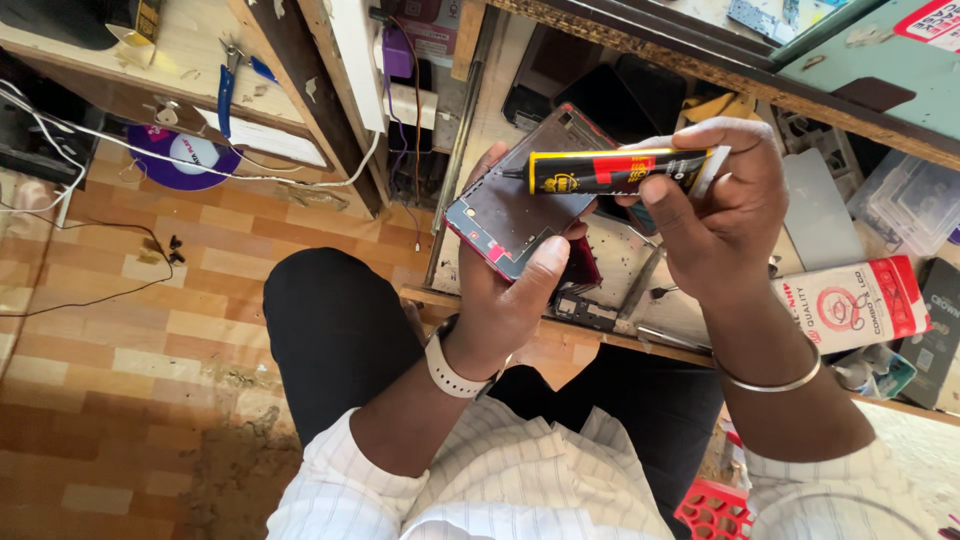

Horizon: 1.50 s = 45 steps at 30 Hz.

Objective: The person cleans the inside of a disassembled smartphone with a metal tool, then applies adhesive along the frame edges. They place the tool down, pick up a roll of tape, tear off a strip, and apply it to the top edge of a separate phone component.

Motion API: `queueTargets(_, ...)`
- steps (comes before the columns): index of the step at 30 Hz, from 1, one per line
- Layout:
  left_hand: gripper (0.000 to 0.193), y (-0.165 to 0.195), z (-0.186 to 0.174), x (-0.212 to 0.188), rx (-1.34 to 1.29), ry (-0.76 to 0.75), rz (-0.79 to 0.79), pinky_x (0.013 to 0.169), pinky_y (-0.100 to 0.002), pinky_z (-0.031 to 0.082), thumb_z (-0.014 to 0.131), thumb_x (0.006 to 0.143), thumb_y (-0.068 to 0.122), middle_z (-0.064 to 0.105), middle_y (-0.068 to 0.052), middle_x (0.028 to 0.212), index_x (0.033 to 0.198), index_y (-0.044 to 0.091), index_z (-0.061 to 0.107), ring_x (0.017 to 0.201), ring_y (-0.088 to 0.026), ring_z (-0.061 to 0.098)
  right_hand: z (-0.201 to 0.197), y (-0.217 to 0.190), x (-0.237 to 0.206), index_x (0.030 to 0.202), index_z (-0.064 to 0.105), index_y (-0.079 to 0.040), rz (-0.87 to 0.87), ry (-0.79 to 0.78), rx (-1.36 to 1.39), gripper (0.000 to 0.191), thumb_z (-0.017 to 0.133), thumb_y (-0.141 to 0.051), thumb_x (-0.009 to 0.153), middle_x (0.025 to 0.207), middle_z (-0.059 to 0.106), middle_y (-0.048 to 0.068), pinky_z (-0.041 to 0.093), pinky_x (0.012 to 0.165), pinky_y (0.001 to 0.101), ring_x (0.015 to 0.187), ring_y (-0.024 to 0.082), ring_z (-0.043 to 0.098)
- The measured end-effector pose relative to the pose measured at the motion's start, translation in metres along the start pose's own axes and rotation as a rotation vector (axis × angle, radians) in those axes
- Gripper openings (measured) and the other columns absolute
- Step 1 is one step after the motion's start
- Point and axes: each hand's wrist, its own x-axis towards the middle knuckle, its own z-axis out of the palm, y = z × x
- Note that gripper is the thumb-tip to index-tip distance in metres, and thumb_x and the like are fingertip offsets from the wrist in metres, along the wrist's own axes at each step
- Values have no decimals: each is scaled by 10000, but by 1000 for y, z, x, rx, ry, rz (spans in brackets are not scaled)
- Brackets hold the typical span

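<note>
Two striped sleeves frame the scene: left hand grips one phone frame above the desk, right hand pinches one glue tube over it; one red-white box lies beside

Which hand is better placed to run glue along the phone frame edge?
Right. The right hand already grips the glue tube, its nozzle aimed toward the phone frame. The left hand is occupied cradling that frame from below, thumb on its lower edge, so it likely should just steady it.
</note>
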Motion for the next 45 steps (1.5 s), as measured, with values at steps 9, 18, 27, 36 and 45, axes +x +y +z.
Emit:
queueTargets(9, 813, -1, 3, -1, 65, 7, -3, 1059, -328, 539, 619, 1040, 54, 533, -133, 1388, 1669, 25, 105, 1175, -152, 608, 1, -3, 1, 1301, 446, 3, -6, -4, -39, 296, 682, -21, 1125, 1185, 690, 195, 626, 889, 262, 1006, 154, 717)
queueTargets(18, 823, 1, 6, 0, 100, -1, -7, 945, -308, 559, 625, 1034, 59, 570, -125, 1234, 1665, 17, 99, 1062, -133, 604, 1, -6, 1, 1304, 443, 6, 0, 0, -44, 301, 684, -22, 1127, 1182, 691, 191, 626, 893, 262, 1009, 157, 717)
queueTargets(27, 814, 4, 7, 1, 113, -14, -4, 903, -303, 567, 617, 1042, 93, 570, -127, 1210, 1666, 20, 100, 1018, -128, 606, -1, -5, 2, 1293, 439, 11, -4, 25, -68, 289, 678, 9, 1130, 1179, 679, 190, 633, 889, 273, 990, 165, 722)
queueTargets(36, 818, 5, 6, 1, 208, -11, 37, 968, -317, 561, 602, 1035, 90, 560, -151, 1261, 1650, 3, 71, 1075, -146, 615, -4, -3, 4, 1298, 437, 44, -27, 31, -135, 270, 655, 40, 1139, 1174, 667, 188, 648, 886, 274, 1018, 163, 722)
queueTargets(45, 847, 7, 9, 2, 35, -28, -30, 834, -338, 616, 583, 1014, 70, 590, -146, 1173, 1647, 32, 21, 893, -153, 663, -4, -4, 4, 1295, 440, 41, -17, 53, -121, 270, 661, 39, 1140, 1178, 660, 176, 648, 882, 274, 1026, 159, 716)
